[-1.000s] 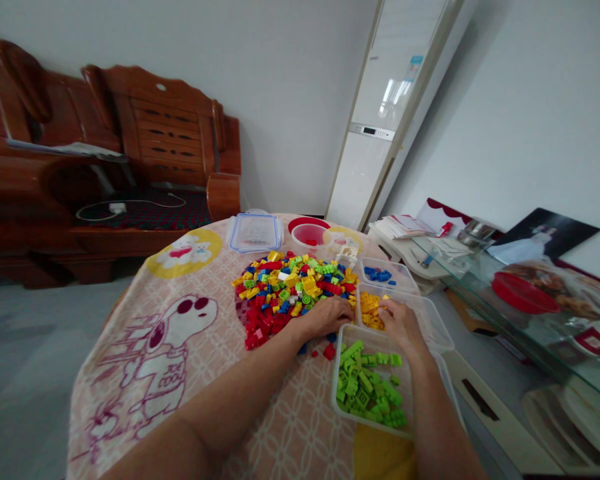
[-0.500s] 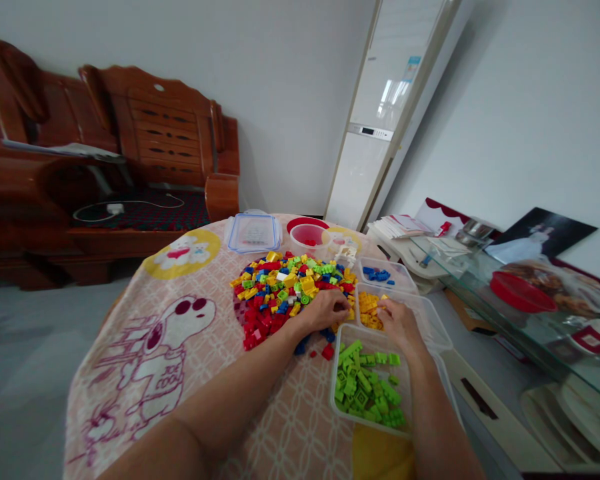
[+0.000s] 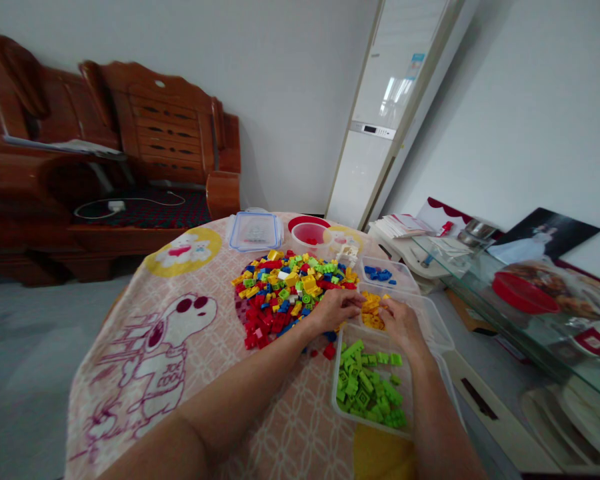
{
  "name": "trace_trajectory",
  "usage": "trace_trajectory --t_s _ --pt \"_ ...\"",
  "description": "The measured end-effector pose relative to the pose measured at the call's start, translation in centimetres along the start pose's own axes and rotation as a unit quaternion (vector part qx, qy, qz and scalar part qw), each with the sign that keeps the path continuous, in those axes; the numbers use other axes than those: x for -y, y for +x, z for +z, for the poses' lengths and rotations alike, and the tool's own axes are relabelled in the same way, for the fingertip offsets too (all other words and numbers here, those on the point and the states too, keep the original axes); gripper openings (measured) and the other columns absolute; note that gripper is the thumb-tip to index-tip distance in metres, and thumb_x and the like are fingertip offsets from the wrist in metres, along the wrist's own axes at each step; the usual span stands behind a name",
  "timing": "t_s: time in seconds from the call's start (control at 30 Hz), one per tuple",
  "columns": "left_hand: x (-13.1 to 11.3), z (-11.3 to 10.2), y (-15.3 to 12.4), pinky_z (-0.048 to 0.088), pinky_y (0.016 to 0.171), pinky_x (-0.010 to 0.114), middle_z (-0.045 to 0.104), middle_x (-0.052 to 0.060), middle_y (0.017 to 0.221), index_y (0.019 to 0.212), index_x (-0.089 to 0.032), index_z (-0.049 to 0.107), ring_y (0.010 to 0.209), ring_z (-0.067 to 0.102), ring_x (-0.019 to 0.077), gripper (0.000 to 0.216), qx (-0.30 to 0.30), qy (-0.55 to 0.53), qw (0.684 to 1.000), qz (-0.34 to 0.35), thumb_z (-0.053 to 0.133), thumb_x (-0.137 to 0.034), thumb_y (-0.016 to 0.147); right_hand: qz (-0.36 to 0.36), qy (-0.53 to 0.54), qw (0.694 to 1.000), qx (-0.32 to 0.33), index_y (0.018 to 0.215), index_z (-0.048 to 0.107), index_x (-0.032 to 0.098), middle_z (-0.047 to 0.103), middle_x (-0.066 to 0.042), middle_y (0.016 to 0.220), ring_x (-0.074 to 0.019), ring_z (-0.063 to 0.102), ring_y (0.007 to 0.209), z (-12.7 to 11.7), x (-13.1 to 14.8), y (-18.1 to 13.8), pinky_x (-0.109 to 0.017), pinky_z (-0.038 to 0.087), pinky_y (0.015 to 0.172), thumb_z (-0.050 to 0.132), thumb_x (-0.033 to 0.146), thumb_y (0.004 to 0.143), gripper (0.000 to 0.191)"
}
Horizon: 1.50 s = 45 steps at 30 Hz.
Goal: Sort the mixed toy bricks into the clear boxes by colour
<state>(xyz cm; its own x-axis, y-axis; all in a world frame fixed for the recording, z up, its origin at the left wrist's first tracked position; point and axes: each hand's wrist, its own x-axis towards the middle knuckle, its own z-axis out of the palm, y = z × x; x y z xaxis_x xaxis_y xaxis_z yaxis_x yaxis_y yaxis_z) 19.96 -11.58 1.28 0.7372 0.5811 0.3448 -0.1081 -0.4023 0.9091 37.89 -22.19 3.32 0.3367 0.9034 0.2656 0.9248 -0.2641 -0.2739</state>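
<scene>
My left hand reaches over the left rim of the yellow bricks' plastic box. Its thumb and fingers come together at the tips; whatever is between them is too small to make out. My right hand is at the right side of that box, its fingertips pinched on what looks like a yellow building brick. Yellow building bricks lie in the box between both hands. Beside my left hand spreads a mixed pile of coloured building bricks. Nearer to me, a clear box holds green building bricks below my right forearm.
Blue bricks sit in a small clear box behind the yellow ones. Farther back are a round tub with red bricks and a blue-rimmed lidded box. A glass shelf stands close on the right. A patterned cloth covers the table.
My left hand has moved right, from the pile's edge to over the yellow bricks' box. My right hand stays at that box, shifted only slightly.
</scene>
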Motion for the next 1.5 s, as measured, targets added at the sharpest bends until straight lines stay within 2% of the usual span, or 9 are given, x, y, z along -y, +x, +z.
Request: trace_trajectory --t_s 0.17,0.37,0.5,0.83,1.03,1.23,1.3,1.4,1.5 --pt "0.1 -2.0 -0.1 0.051 0.078 0.025 0.075 0.005 0.092 0.098 -0.015 0.075 0.082 0.067 0.0161 0.023 -0.031 0.177 0.984 -0.003 0.062 -0.013 0.079 0.000 -0.004 1.000 0.006 0.103 0.072 0.018 0.075 -0.010 0.103 -0.0223 0.067 0.096 -0.1 0.0 0.0 -0.031 0.046 0.087 0.049 0.022 0.088 0.028" --pt "0.4 -2.7 -0.3 0.049 0.077 0.025 0.076 0.004 0.090 0.090 -0.020 0.077 0.083 0.067 0.0181 0.021 0.059 0.351 0.934 0.005 0.064 -0.014 0.076 0.000 0.000 1.000 0.009 0.104 0.072 0.017 0.075 -0.010 0.103 -0.0224 0.067 0.097 -0.2 0.0 0.0 -0.031 0.046 0.087 0.048 0.021 0.088 0.029" --pt "0.5 -2.5 -0.4 0.048 0.073 0.023 0.075 0.002 0.085 0.086 -0.021 0.077 0.078 0.066 0.0170 0.015 0.102 0.387 0.916 0.009 0.065 -0.018 0.078 0.003 -0.002 1.000 0.009 0.105 0.072 0.017 0.075 -0.010 0.103 -0.0226 0.067 0.097 -0.1 0.0 0.0 -0.032 0.046 0.088 0.049 0.022 0.089 0.029" --pt "-0.2 -2.5 -0.4 0.047 0.074 0.022 0.075 0.003 0.087 0.087 -0.021 0.077 0.083 0.066 0.0173 0.017 0.150 0.401 0.904 -0.006 0.063 -0.014 0.078 0.000 0.000 1.000 0.006 0.104 0.073 0.016 0.074 -0.011 0.104 -0.0228 0.067 0.098 -0.4 0.2 0.0 -0.031 0.046 0.088 0.051 0.019 0.087 0.028" --pt "-0.3 -2.6 -0.5 0.044 0.068 0.021 0.073 0.001 0.079 0.084 -0.019 0.075 0.074 0.063 0.0144 0.016 0.137 0.348 0.927 -0.016 0.064 -0.011 0.075 -0.002 -0.003 1.000 0.009 0.104 0.073 0.016 0.075 -0.011 0.104 -0.0236 0.067 0.098 -0.5 0.3 0.0 -0.032 0.046 0.087 0.049 0.020 0.087 0.029" --pt "-0.4 -2.7 -0.2 0.045 0.065 0.020 0.071 0.002 0.080 0.084 -0.015 0.074 0.069 0.060 0.0117 0.014 0.010 0.206 0.978 -0.019 0.066 -0.012 0.072 0.000 0.010 1.000 0.001 0.105 0.073 0.016 0.075 -0.011 0.101 -0.0228 0.068 0.092 -0.3 0.2 -0.1 -0.032 0.047 0.084 0.048 0.023 0.088 0.031" --pt "-0.4 -2.5 -0.1 0.045 0.064 0.019 0.071 0.002 0.079 0.086 -0.014 0.074 0.067 0.060 0.0110 0.014 -0.012 0.134 0.991 -0.019 0.067 -0.014 0.074 0.005 0.009 1.000 0.001 0.105 0.073 0.016 0.075 -0.010 0.100 -0.0225 0.068 0.090 -0.2 0.2 -0.1 -0.032 0.047 0.083 0.049 0.023 0.088 0.030" --pt "-0.5 -1.7 -0.1 0.047 0.063 0.020 0.070 0.001 0.075 0.093 -0.012 0.073 0.064 0.061 0.0110 0.018 -0.014 0.015 0.999 -0.033 0.065 -0.016 0.077 0.005 0.003 1.000 0.002 0.105 0.073 0.017 0.075 -0.010 0.101 -0.0220 0.068 0.091 -0.1 0.2 -0.1 -0.031 0.046 0.083 0.050 0.021 0.087 0.029" --pt "-0.8 -0.7 -0.3 0.050 0.067 0.022 0.071 0.003 0.077 0.101 -0.011 0.072 0.068 0.065 0.0124 0.024 0.018 -0.056 0.998 -0.025 0.061 -0.014 0.080 0.003 -0.002 1.000 0.003 0.105 0.072 0.016 0.074 -0.010 0.102 -0.0224 0.067 0.094 -0.1 0.3 0.0 -0.031 0.046 0.084 0.049 0.021 0.088 0.030"
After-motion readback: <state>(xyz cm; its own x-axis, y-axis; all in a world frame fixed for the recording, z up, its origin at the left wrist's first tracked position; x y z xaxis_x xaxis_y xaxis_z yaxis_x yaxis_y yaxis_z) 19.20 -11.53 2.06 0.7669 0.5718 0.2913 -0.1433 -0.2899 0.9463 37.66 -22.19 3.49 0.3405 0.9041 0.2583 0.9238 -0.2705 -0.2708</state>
